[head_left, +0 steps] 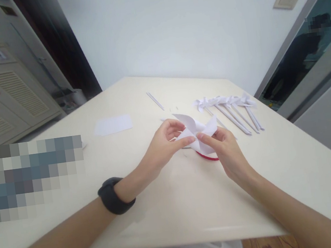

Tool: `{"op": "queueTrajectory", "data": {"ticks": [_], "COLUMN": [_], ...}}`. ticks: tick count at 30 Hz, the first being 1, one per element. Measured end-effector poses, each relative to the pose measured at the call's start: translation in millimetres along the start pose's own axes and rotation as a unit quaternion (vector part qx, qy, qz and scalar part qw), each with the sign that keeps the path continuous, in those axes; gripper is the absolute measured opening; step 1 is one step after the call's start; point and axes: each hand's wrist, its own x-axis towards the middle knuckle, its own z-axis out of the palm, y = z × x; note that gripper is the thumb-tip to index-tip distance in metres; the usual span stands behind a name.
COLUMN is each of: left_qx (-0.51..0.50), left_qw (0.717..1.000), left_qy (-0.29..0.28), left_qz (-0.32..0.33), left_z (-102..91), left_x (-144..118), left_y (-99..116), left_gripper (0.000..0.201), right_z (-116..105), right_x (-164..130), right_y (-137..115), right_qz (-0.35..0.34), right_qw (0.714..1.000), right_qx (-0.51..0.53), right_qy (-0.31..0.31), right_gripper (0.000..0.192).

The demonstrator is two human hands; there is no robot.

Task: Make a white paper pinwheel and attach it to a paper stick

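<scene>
A white paper pinwheel (196, 126) with curved blades is held above the table between both hands. My left hand (170, 137) grips it from the left, thumb pressed near its centre. From the right, my right hand (223, 145) pinches it, with the thumb also close to the middle. Beneath the pinwheel a red curved handle (208, 156) shows in part; the rest of that thing is hidden. Several finished-looking paper pinwheels (223, 101) on rolled paper sticks (233, 119) lie beyond my right hand.
White paper sheets (113, 124) lie on the table (176, 204) at the left. Two thin paper sticks (154, 101) and small scraps (173, 109) are farther back. A wall (171, 29) borders the far edge. A person (299, 53) appears beyond the opening at right.
</scene>
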Motion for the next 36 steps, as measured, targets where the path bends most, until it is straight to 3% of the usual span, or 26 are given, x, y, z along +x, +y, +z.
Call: {"op": "queueTrajectory", "data": {"ticks": [7, 36], "left_qx": [-0.054, -0.046], "left_qw": [0.997, 0.999], "left_qy": [-0.056, -0.01], "left_qz": [-0.016, -0.009], "left_z": [-0.9, -0.8], "left_x": [-0.8, -2.6], "left_y": [1.8, 0.4], "left_gripper": [0.027, 0.02], "right_z": [1.1, 2.7], "right_x": [-0.8, 0.3], "right_y": [-0.6, 0.9], "right_qz": [0.0, 0.007], "right_qw": [1.0, 0.999], "right_qx": [-0.015, -0.004], "right_qy": [-0.012, -0.035], "right_gripper": [0.02, 0.023]}}
